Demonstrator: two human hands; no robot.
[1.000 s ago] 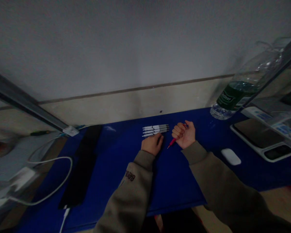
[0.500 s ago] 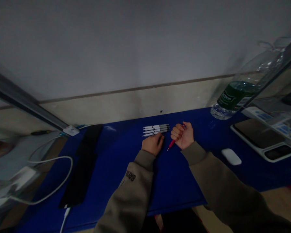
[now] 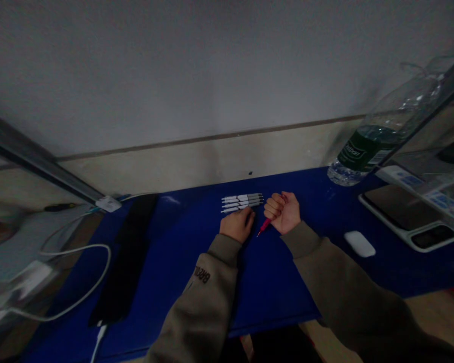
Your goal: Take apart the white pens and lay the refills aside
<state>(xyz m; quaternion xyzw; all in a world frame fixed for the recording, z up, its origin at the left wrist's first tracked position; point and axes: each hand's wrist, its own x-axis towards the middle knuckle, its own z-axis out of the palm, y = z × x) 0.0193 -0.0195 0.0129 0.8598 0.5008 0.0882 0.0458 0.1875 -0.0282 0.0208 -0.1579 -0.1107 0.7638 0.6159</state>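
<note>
Several white pens point(image 3: 236, 198) with dark ends lie side by side in a row on the blue tabletop point(image 3: 268, 282). My left hand point(image 3: 237, 225) rests just in front of the row, against the nearest pen. Its fingers are curled down and their tips are hidden, so what they hold, if anything, does not show. To the right of the pens, my right hand point(image 3: 283, 213) is closed in a fist, palm side up. It grips a slim red pen-shaped tool point(image 3: 265, 225), whose thin tip points down and left, above the table.
A large clear bottle point(image 3: 357, 151) with a green label stands at the back right. A white mouse-shaped item point(image 3: 359, 244) and a kitchen scale point(image 3: 404, 209) lie on the right. At left, a long black object point(image 3: 123, 267) has a white cable point(image 3: 98, 343) at its end.
The view has shifted slightly. The tip of the red tool has moved a little left and down with my right hand. My left hand and the pens keep their places.
</note>
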